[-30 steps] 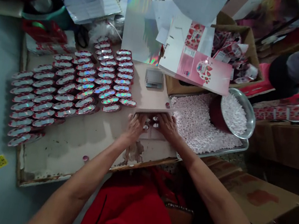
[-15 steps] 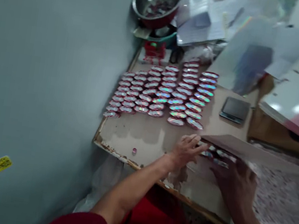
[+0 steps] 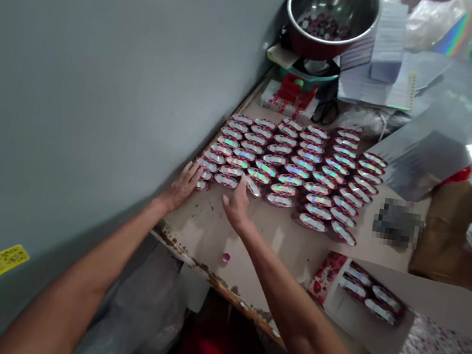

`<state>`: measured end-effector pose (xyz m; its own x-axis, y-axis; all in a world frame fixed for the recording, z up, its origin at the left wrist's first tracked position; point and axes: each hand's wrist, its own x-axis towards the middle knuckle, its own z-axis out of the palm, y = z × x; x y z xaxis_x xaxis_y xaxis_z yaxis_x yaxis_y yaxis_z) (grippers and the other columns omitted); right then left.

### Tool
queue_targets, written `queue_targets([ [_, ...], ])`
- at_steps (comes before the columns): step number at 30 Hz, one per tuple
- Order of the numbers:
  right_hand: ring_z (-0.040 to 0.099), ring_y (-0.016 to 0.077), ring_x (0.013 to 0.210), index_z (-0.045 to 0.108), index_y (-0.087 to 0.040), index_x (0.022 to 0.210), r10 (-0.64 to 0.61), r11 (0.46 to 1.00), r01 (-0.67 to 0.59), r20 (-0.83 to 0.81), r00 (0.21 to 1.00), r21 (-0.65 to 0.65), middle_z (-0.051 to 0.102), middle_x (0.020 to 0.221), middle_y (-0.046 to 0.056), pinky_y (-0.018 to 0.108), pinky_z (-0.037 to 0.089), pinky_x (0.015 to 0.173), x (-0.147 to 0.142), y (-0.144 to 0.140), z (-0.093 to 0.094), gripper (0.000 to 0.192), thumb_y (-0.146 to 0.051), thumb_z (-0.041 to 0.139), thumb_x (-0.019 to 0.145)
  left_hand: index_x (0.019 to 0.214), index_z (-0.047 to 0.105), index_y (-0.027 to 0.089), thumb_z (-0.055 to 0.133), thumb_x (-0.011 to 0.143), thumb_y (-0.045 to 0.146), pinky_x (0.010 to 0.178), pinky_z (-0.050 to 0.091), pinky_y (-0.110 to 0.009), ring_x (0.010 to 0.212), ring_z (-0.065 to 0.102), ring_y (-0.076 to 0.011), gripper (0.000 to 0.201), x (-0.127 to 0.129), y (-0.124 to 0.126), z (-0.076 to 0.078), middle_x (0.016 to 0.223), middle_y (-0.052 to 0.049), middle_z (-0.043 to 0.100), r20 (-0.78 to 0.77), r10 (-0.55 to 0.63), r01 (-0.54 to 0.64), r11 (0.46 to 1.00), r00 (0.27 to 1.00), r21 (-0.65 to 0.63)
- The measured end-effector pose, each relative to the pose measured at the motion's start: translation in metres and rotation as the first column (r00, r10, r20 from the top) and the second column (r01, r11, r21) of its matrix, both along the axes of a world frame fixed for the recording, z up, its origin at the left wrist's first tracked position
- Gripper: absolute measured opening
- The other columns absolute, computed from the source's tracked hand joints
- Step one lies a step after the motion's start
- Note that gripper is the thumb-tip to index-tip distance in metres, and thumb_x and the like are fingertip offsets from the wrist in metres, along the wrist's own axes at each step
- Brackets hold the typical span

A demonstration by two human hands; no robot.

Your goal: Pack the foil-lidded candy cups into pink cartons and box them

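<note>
Both hands have left the open box (image 3: 367, 294) | left hand (image 3: 182, 185), right hand (image 3: 236, 203) open-fingered at nearest shiny foil-lidded red cups (image 3: 226, 180) on worn surface (image 3: 214, 233) | best gathered evenly from both ends.

Bare counter (image 3: 206, 229) lies open along the near edge; rows of foil-topped cups (image 3: 291, 164) block the middle; a wall (image 3: 102, 62) closes the left; a steel bowl (image 3: 331, 14) crowds the far end.

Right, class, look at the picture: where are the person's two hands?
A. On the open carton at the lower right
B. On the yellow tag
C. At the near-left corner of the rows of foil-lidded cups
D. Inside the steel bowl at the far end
C: the left hand and right hand both reach the nearest foil-lidded cups at the array's near-left corner, far from the steel bowl and the open carton.
</note>
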<state>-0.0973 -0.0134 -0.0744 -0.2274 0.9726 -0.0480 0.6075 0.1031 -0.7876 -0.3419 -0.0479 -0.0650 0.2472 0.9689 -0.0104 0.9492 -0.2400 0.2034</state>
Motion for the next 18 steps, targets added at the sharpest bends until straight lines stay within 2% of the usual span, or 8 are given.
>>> queue_targets([
  [2, 0.031, 0.0318, 0.160, 0.014, -0.009, 0.167, -0.062, 0.995, 0.061, 0.011, 0.998, 0.084, 0.036, 0.166, 0.026, 0.051, 0.037, 0.127, -0.015, 0.006, -0.004, 0.096, -0.009, 0.058, 0.082, 0.162, 0.032, 0.004, 0.037, 0.095, 0.004, 0.131, 0.029, -0.056, 0.165, 0.022, -0.0350, 0.067, 0.009, -0.008, -0.002, 0.168, -0.026, 0.035, 0.018, 0.038, -0.039, 0.999, 0.999, 0.032],
  [5, 0.023, 0.0314, 0.163, 0.023, -0.011, 0.165, -0.128, 0.978, 0.108, 0.105, 0.986, 0.180, 0.029, 0.169, 0.025, 0.052, 0.037, 0.127, -0.016, 0.016, -0.005, 0.090, -0.004, 0.053, 0.080, 0.162, 0.033, 0.011, 0.051, 0.087, 0.004, 0.127, 0.035, -0.057, 0.156, 0.037, -0.0363, 0.077, 0.017, -0.011, 0.006, 0.159, -0.024, 0.046, 0.041, 0.092, -0.093, 0.995, 0.995, 0.023],
  [7, 0.024, 0.0330, 0.161, 0.032, -0.013, 0.162, -0.047, 0.976, 0.001, 0.207, 0.977, 0.219, 0.029, 0.170, 0.023, 0.054, 0.035, 0.127, -0.010, 0.026, -0.003, 0.081, -0.006, 0.054, 0.084, 0.157, 0.038, 0.012, 0.060, 0.082, 0.007, 0.123, 0.041, -0.054, 0.147, 0.046, -0.0362, 0.078, 0.021, -0.002, 0.011, 0.150, -0.022, 0.052, 0.069, 0.088, -0.088, 0.996, 0.994, -0.006],
  [9, 0.030, 0.0351, 0.157, 0.041, -0.016, 0.159, 0.059, 0.964, -0.135, 0.310, 0.949, 0.230, 0.036, 0.167, 0.020, 0.056, 0.032, 0.127, -0.005, 0.034, 0.001, 0.072, -0.011, 0.057, 0.089, 0.148, 0.044, 0.012, 0.065, 0.080, 0.011, 0.120, 0.044, -0.049, 0.139, 0.052, -0.0348, 0.072, 0.026, 0.010, 0.012, 0.143, -0.021, 0.055, 0.111, 0.077, -0.076, 0.997, 0.991, -0.013],
  [11, 0.034, 0.0369, 0.151, 0.046, -0.018, 0.158, 0.090, 0.959, -0.185, 0.387, 0.918, 0.216, 0.044, 0.161, 0.019, 0.058, 0.030, 0.127, -0.004, 0.036, 0.006, 0.068, -0.015, 0.058, 0.091, 0.140, 0.047, 0.011, 0.069, 0.079, 0.014, 0.118, 0.045, -0.047, 0.135, 0.054, -0.0348, 0.065, 0.033, 0.018, 0.010, 0.138, -0.022, 0.056, 0.134, 0.102, -0.102, 0.995, 0.986, -0.006],
  [13, 0.036, 0.0385, 0.148, 0.044, -0.017, 0.160, 0.055, 0.971, -0.149, 0.433, 0.900, 0.187, 0.047, 0.157, 0.020, 0.061, 0.030, 0.125, -0.009, 0.031, 0.011, 0.069, -0.018, 0.059, 0.093, 0.139, 0.047, 0.011, 0.074, 0.077, 0.017, 0.113, 0.048, -0.049, 0.131, 0.056, -0.0374, 0.067, 0.043, 0.019, 0.006, 0.135, -0.023, 0.058, 0.103, 0.179, -0.180, 0.984, 0.978, -0.002],
  [15, 0.037, 0.0399, 0.147, 0.041, -0.016, 0.162, 0.013, 0.985, -0.090, 0.451, 0.892, 0.149, 0.044, 0.159, 0.023, 0.062, 0.034, 0.122, -0.018, 0.022, 0.013, 0.071, -0.021, 0.059, 0.094, 0.143, 0.043, 0.010, 0.077, 0.078, 0.020, 0.109, 0.050, -0.053, 0.129, 0.056, -0.0401, 0.074, 0.051, 0.015, 0.002, 0.136, -0.024, 0.058, 0.056, 0.248, -0.249, 0.968, 0.967, 0.012],
  [18, 0.038, 0.0382, 0.148, 0.038, -0.013, 0.162, -0.052, 0.995, 0.010, 0.413, 0.909, 0.104, 0.038, 0.161, 0.025, 0.057, 0.040, 0.119, -0.031, 0.013, 0.012, 0.071, -0.016, 0.056, 0.093, 0.147, 0.039, 0.011, 0.076, 0.083, 0.028, 0.106, 0.051, -0.052, 0.130, 0.056, -0.0404, 0.076, 0.055, 0.008, -0.004, 0.138, -0.023, 0.058, 0.050, 0.251, -0.254, 0.965, 0.967, 0.062],
])
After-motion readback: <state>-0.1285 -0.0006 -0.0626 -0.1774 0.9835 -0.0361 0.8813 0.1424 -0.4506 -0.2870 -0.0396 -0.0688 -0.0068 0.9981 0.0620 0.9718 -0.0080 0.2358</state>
